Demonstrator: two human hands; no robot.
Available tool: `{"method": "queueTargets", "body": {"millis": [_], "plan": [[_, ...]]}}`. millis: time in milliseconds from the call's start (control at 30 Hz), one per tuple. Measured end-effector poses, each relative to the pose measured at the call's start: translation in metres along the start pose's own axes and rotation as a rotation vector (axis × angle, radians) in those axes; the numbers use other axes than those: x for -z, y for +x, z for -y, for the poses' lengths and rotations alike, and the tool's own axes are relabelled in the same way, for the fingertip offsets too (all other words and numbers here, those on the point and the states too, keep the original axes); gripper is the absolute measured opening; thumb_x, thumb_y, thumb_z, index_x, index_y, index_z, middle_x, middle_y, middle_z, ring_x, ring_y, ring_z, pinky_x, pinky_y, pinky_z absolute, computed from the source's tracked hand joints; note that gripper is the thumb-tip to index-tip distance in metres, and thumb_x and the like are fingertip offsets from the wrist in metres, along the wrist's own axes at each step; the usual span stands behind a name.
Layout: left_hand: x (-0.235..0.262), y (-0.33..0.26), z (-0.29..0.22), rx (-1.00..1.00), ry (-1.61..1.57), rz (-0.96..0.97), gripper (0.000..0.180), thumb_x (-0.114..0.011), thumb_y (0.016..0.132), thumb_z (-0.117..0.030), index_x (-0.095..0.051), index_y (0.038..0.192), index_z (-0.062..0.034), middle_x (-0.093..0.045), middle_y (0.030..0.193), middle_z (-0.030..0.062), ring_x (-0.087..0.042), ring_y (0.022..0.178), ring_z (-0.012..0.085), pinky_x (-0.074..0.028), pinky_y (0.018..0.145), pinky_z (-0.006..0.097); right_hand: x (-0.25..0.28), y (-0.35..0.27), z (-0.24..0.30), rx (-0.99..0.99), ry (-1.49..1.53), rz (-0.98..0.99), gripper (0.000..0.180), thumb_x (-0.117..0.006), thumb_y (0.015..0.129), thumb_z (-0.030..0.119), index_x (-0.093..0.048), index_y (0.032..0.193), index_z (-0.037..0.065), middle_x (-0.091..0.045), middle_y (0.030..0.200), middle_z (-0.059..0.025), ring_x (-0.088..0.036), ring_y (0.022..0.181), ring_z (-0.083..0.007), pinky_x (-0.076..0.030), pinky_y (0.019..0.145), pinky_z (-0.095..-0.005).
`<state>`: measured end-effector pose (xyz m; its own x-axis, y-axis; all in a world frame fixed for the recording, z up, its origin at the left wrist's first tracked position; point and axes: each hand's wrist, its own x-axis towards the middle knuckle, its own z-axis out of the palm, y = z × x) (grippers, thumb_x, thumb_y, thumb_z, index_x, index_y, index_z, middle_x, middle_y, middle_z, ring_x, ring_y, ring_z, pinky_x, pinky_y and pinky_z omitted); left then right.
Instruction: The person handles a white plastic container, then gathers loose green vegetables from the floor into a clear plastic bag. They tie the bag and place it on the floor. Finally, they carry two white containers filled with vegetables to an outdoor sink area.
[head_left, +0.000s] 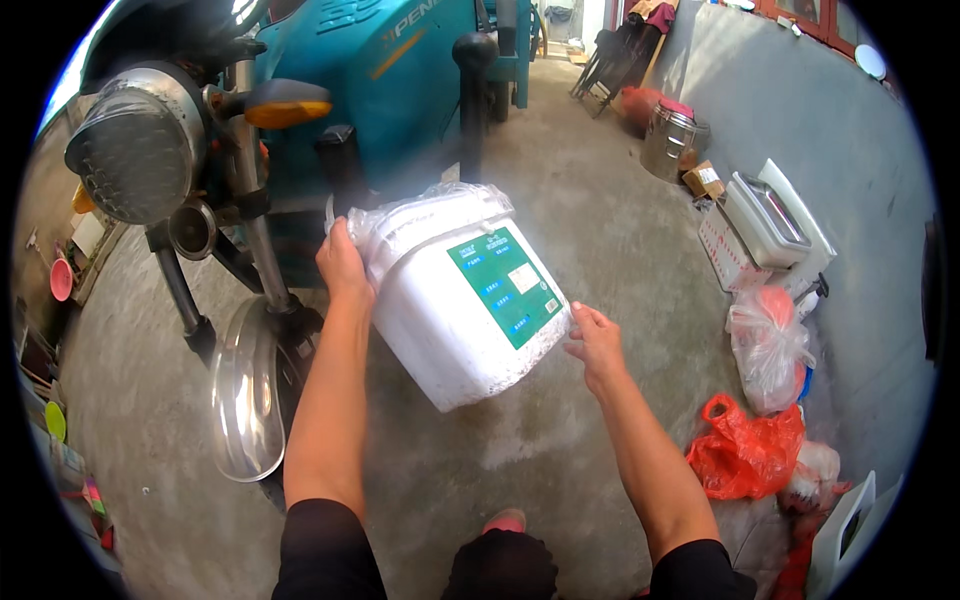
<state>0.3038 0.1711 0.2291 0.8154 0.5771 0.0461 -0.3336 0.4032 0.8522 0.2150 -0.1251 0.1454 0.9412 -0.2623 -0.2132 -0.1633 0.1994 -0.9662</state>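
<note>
Tilted in front of me, off the floor, is a white plastic bucket point(430, 325) with rounded corners and a green label on its side. Clear plastic film point(440, 215) covers its top. My left hand point(345, 262) is closed at the upper left of the bucket, gripping its rim and the film. At the lower right corner, my right hand point(597, 345) is pressed against the bucket with bent fingers; the fingers' far sides are hidden. Dirt specks mark the bucket's bottom edge.
A teal motor tricycle point(360, 80) with a round headlight point(135, 150) and chrome fender point(243, 400) stands close on the left. Along the right wall are a red plastic bag point(745, 450), a clear bag point(770, 350), white containers point(765, 225) and a metal drum point(670, 145).
</note>
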Motion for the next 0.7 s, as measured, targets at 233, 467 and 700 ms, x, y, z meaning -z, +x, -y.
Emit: {"method": "queueTargets", "body": {"millis": [233, 467, 700], "plan": [[-0.019, 0.033, -0.034, -0.066, 0.028, 0.049, 0.027, -0.054, 0.081, -0.017, -0.057, 0.099, 0.0027, -0.059, 0.092, 0.0084, -0.055, 0.083, 0.0173, -0.044, 0.074, 0.029, -0.017, -0.010, 0.010, -0.135, 0.280, 0.027, 0.029, -0.062, 0.081, 0.029, -0.054, 0.094, 0.005, -0.053, 0.095, -0.0064, -0.049, 0.092, -0.0225, -0.041, 0.087, -0.0459], [-0.029, 0.051, -0.060, -0.139, 0.265, -0.019, 0.034, -0.057, 0.081, -0.027, -0.057, 0.096, 0.0034, -0.057, 0.089, 0.0081, -0.051, 0.080, 0.0165, -0.041, 0.072, 0.032, -0.037, -0.026, 0.031, -0.095, 0.302, 0.129, 0.027, -0.061, 0.081, 0.028, -0.053, 0.092, 0.005, -0.053, 0.096, -0.0077, -0.050, 0.090, -0.0222, -0.042, 0.087, -0.0445], [0.000, 0.089, -0.043, 0.078, 0.388, 0.110, 0.052, -0.055, 0.085, -0.036, -0.050, 0.117, 0.0039, -0.050, 0.119, 0.0130, -0.048, 0.108, 0.0215, -0.038, 0.090, 0.032, -0.026, -0.004, -0.003, -0.189, 0.086, 0.185, 0.034, -0.058, 0.082, 0.037, -0.055, 0.098, 0.008, -0.055, 0.102, -0.0080, -0.051, 0.091, -0.0226, -0.042, 0.081, -0.0409]]}}
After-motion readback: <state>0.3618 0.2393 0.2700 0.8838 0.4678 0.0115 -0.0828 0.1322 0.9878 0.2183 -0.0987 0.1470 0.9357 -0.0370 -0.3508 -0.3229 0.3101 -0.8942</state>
